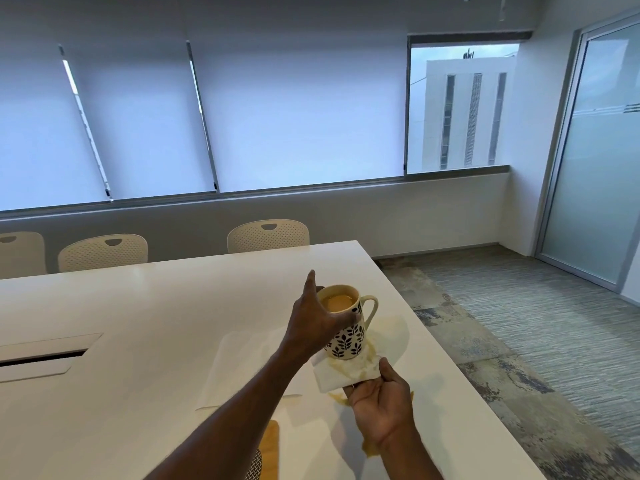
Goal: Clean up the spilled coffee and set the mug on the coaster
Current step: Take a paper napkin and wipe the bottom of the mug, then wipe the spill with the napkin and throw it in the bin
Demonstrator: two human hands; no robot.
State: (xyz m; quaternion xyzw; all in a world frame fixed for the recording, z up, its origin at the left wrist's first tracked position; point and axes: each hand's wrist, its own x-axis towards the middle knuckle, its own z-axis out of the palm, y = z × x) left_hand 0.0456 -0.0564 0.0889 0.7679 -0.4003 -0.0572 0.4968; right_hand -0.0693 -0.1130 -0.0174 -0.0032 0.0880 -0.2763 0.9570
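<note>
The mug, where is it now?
In the head view the mug is held by the left hand, right of centre, just above the stained napkin.

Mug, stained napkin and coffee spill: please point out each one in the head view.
mug (pixel 346 341): head view, on its leaf-patterned side.
stained napkin (pixel 341 377): head view, on its white folded part.
coffee spill (pixel 369 452): head view, on the brown puddle.

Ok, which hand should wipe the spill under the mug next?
Right, probably. The right hand already holds the stained napkin just under the mug, beside the spill. The left hand is busy gripping the mug, which looks lifted off the table.
</note>
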